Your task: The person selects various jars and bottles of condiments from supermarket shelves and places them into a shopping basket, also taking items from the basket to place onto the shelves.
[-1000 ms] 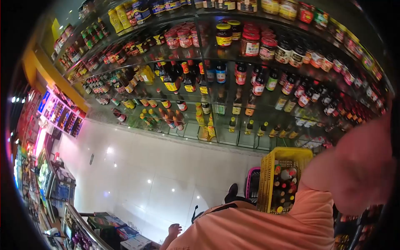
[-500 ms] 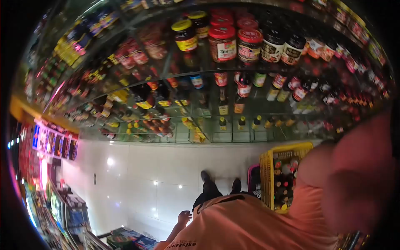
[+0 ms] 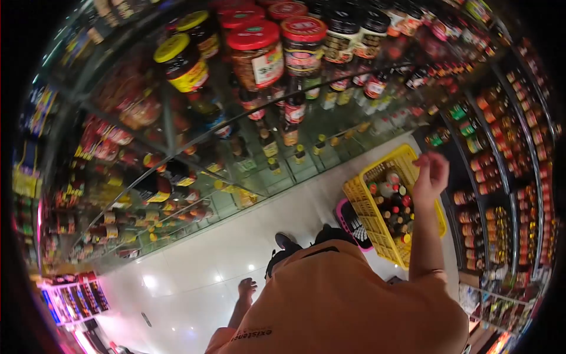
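Note:
Over the far edge of a yellow basket [image 3: 367,217] hangs my right hand [image 3: 432,172], its fingers curled loosely and nothing visible between them. Bottles with red, yellow and dark caps [image 3: 394,203] stand inside the basket, below and left of that hand. My left hand [image 3: 247,288] hangs low beside my orange shirt [image 3: 330,295], above the white floor, fingers apart and empty. A pink-rimmed basket [image 3: 364,246] sits against the yellow one.
Glass shelves [image 3: 236,206] with jars and bottles run along the front. Red-lidded jars [image 3: 255,56] and a yellow-lidded jar [image 3: 181,64] are close at the top. Dark shelves [image 3: 489,200] with bottles stand on the right. White tiled floor [image 3: 188,289] lies between.
The view has turned and moved closer to the upper jars. My right hand, large and blurred near the camera before, is now lower, by the yellow basket. My left hand still hangs at my side.

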### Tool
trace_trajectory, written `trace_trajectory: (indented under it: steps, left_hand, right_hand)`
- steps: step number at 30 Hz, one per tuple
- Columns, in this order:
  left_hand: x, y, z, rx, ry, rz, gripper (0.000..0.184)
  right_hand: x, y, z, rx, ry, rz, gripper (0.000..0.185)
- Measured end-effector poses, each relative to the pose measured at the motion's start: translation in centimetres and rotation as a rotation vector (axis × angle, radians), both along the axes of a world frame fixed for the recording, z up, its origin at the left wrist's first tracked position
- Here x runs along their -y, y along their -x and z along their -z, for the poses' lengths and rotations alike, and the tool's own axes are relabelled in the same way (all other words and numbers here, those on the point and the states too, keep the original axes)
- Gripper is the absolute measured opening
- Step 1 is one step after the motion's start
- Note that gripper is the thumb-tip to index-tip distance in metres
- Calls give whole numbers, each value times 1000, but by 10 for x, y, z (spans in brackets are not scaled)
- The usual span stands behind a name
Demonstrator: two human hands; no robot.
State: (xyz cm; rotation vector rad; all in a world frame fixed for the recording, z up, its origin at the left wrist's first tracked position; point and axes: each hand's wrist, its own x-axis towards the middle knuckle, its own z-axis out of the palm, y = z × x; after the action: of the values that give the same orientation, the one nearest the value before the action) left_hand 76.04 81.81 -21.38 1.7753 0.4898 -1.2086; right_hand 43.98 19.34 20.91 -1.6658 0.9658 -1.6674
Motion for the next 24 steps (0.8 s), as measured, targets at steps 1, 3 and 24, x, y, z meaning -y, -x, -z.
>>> trace_trajectory:
  steps: [1, 3, 24]
  left_hand:
    - [13, -9, -15, 15, -20, 43, 29]
    - [32, -28, -27, 38, -37, 99, 30]
    - [65, 165, -51, 403, 56, 827, 23]
  right_hand:
    - [3, 27, 37, -80, -65, 153, 13]
    - [11, 98, 139, -140, -300, 306, 12]
    - [52, 130, 365, -1279, -929, -362, 28]
